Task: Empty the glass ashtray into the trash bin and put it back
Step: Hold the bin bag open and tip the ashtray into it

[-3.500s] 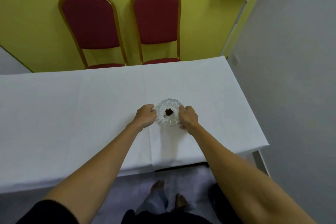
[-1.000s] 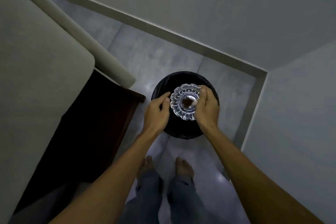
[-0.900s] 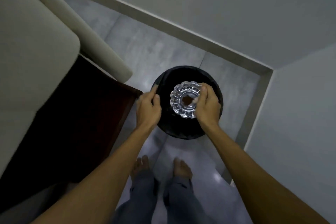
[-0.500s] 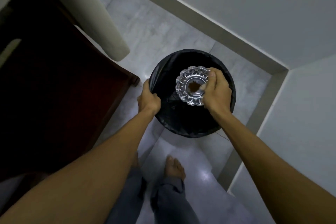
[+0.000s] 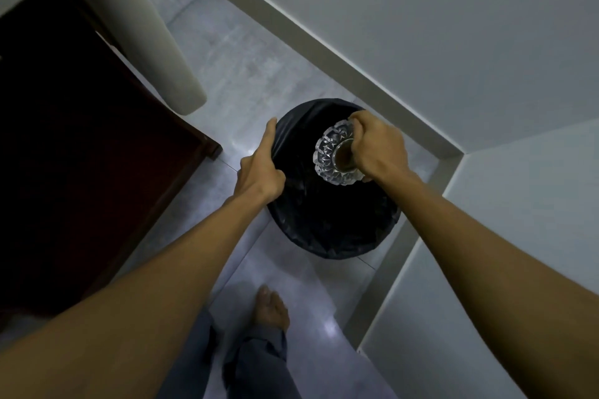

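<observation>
The cut-glass ashtray (image 5: pixel 330 155) hangs over the mouth of the trash bin (image 5: pixel 327 230), a round bin lined with a black bag standing on the floor in a wall corner. My right hand (image 5: pixel 376 149) grips the ashtray by its right rim and holds it tilted to the left, with a brown patch showing in its centre. My left hand (image 5: pixel 261 168) holds the bin's left rim, thumb pressed on the black liner. The bin's inside is too dark to see into.
A dark wooden table frame (image 5: pixel 81 155) with a hanging white tablecloth (image 5: pixel 155 36) stands close on the left. Grey walls (image 5: pixel 421 26) and a skirting strip close the corner behind and right of the bin. My bare foot (image 5: pixel 270 308) is on the tiled floor just before the bin.
I carried the ashtray from the table to the bin. In the last second my left hand left the ashtray and took the bin's rim, and my right hand has tipped the ashtray leftward.
</observation>
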The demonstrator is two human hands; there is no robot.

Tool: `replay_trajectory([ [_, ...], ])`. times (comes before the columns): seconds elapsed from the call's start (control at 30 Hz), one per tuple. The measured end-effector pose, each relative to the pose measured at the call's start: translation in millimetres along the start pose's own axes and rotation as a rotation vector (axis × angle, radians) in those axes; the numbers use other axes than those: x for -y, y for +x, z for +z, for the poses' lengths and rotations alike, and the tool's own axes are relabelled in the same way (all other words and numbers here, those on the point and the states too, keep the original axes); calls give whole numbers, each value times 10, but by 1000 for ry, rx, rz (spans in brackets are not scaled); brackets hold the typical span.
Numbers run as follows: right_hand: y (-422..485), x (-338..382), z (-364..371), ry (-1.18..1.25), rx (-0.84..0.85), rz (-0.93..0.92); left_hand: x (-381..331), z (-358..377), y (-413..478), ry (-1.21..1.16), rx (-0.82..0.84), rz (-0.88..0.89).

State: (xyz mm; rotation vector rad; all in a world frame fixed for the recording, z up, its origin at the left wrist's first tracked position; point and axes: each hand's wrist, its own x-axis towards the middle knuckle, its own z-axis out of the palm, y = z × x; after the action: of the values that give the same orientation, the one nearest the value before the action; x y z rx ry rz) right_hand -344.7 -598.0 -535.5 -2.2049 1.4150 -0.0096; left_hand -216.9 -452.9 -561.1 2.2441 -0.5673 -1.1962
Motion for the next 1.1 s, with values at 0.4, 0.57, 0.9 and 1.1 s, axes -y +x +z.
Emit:
replay_trajectory([
  [0.4,198,246,-183,-710,325,-118,-138,-57,-30,-139,3,-21],
  [0.57,200,305,-209,-712,300,-139,-97,-100,-37,-126,2,-29],
  [0.9,117,153,-160,-749,331,-45,8,-149,-47,-130,-36,-18],
  [1.1,109,167,-114,-663,274,-48,49,-193,-35,-146,-32,-32],
])
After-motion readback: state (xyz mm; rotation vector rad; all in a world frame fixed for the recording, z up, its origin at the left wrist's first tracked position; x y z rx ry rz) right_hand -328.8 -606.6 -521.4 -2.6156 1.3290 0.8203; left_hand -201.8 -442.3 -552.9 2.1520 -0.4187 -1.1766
